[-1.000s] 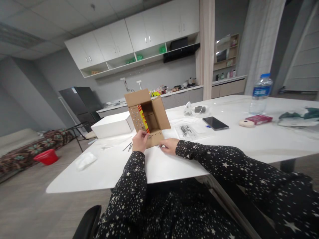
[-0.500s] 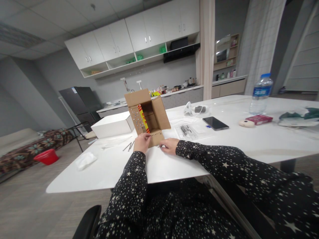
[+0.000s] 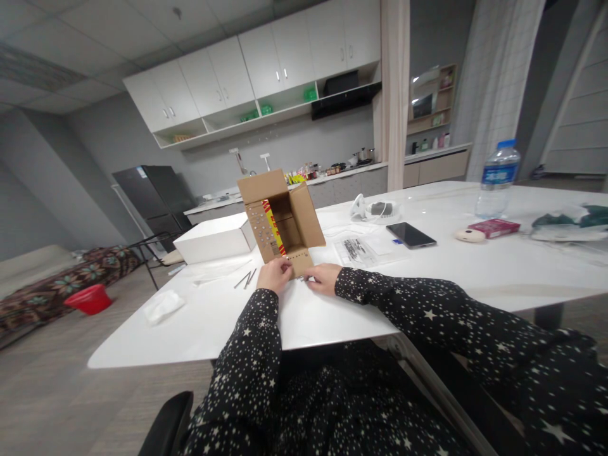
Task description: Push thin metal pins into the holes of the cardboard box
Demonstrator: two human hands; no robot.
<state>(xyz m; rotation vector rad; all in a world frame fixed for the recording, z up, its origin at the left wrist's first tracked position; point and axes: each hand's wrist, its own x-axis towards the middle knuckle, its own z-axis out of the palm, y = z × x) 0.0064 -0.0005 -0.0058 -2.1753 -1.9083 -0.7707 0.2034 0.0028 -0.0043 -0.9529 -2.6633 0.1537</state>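
Observation:
An open brown cardboard box (image 3: 285, 215) lies on its side on the white table (image 3: 475, 272), its flaps spread, with rows of small holes and a yellow and red sheet inside. My left hand (image 3: 274, 275) rests against the box's lower flap (image 3: 301, 259), fingers curled on its left edge. My right hand (image 3: 324, 277) lies on the table at the flap's right corner, fingertips touching it. Whether either hand pinches a small part is too small to tell. Both sleeves are black with white stars.
A white flat box (image 3: 216, 237) sits left of the cardboard box, thin metal rods (image 3: 246, 278) beside it. A bag of small parts (image 3: 355, 250), a phone (image 3: 410, 235), a water bottle (image 3: 496, 179) and a red pack (image 3: 493, 227) lie to the right. A crumpled plastic bag (image 3: 161, 306) lies left.
My left hand has dropped from the box's left flap down to the lower flap. My right hand and the box have stayed put.

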